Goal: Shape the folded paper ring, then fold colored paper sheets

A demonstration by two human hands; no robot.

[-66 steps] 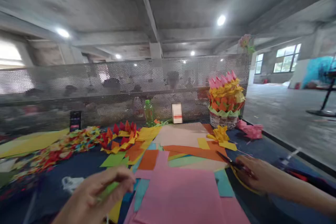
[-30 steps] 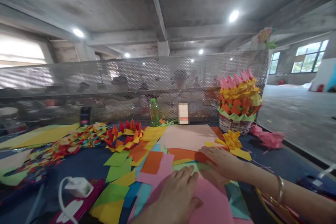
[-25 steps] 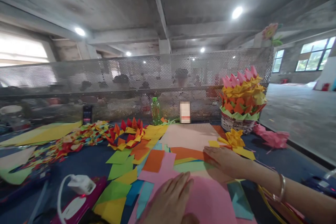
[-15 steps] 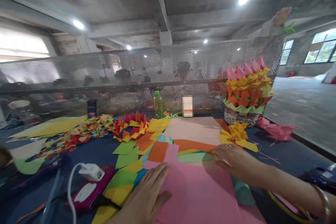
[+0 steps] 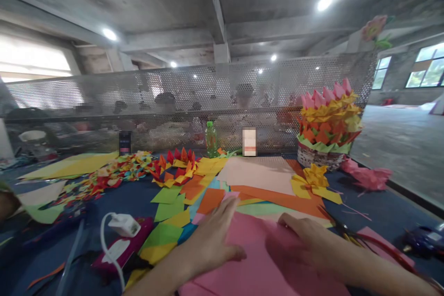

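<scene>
Pink paper (image 5: pixel 256 259) lies on the desk (image 5: pixel 374 212) near the front edge, under both hands. Left hand (image 5: pixel 215 236) presses flat on it, fingers (image 5: pixel 225 208) together. Right hand (image 5: pixel 305 236) rests flat beside, blurred, fingers loosely spread. Scissors (image 5: pixel 342 229) lie just right.

Pink paper sheet (image 5: pixel 255 259) flat on table, overlapping coloured sheets.

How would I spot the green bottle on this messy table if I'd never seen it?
Find the mesh screen along the table's far edge. At its foot near the middle stands the green bottle, upright beside a small white box. It is the only clear, tall thing among flat coloured paper.
</scene>
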